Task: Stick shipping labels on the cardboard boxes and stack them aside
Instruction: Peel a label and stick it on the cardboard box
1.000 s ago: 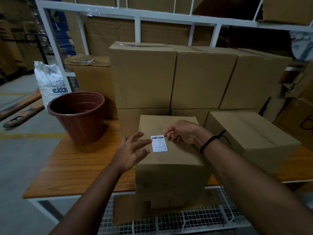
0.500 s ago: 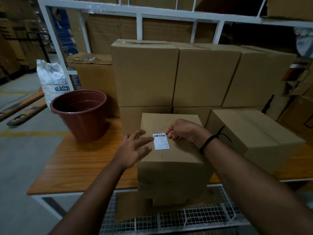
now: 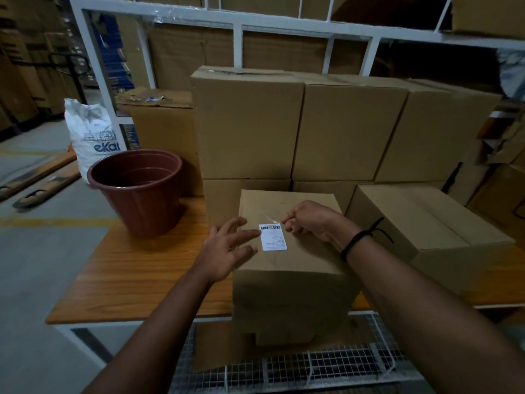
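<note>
The shipping label (image 3: pixel 273 236) is laid flat on the top face of the nearest cardboard box (image 3: pixel 295 271), barcode end away from the person, near the middle of that face. As a judgement, the label is taken to be light, thin and limp, apt to crease or trap air. It is best handled by an edge or corner and smoothed flat from one side. The box is judged stiff and not slippery, its weight unknown, and best taken by two opposite side walls when it is moved to a stack.

The label lies between the two hands. The left hand (image 3: pixel 227 248) is held open with the fingers spread and straight, the forefinger tip reaching the label's left edge. The right hand (image 3: pixel 312 223) is curled, and a thin clear film (image 3: pixel 270 218) rising from the label's top edge appears to be pinched between its fingertips, just beside the top right corner. Whether that film is a backing or tape cannot be told.

The box is set at the near edge of the wooden table (image 3: pixel 136 268), overhanging a wire mesh shelf (image 3: pixel 284 365). A second box (image 3: pixel 420 223) lies just beside it on the right. A brown plastic pot (image 3: pixel 139 191) is stood on the left, and stacked boxes (image 3: pixel 247 123) are ranged behind.
</note>
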{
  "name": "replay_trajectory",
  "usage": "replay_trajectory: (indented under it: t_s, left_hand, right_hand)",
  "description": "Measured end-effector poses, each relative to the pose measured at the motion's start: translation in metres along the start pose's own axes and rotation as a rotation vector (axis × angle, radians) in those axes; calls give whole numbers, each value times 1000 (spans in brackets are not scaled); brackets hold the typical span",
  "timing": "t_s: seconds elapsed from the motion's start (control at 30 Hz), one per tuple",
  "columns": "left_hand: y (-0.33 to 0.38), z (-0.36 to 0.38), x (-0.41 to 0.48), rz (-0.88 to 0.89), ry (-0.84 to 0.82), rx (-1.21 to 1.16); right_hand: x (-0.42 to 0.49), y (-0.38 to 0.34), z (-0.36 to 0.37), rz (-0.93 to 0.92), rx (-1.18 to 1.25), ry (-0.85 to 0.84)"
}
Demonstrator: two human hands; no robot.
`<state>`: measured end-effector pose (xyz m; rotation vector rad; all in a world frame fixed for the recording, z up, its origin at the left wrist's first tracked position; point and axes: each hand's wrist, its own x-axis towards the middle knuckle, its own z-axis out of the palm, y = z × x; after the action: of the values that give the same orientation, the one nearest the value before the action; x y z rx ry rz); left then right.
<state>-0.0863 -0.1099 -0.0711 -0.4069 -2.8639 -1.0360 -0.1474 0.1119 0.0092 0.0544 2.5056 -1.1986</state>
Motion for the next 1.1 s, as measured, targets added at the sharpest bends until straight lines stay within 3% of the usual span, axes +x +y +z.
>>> replay_trajectory:
  t_s: [0.1, 0.27, 0.47, 0.67, 0.87, 0.97, 1.1]
  left_hand:
    - [-1, -1, -2, -1, -2, 6]
    - [2, -2, -3, -11, -10, 19]
    - [4, -4, -3, -13, -21, 26]
    - [7, -5, -7, -17, -5, 2]
    - [4, -6, -10, -4, 15, -7]
    - [8, -14, -5, -10, -9, 95]
    - [19, -28, -1, 165, -48, 214]
  right_hand:
    - [-1, -6, 3, -1, -66, -37]
    - [-2, 2, -7, 24, 101, -44]
    - [-11, -8, 9, -18, -264, 74]
    - [-17, -24, 27, 30, -412, 94]
    - [-20, -23, 24, -28, -117, 129]
    - [-20, -11, 21, -70, 144, 108]
    - [-30, 4, 14, -69, 564, 92]
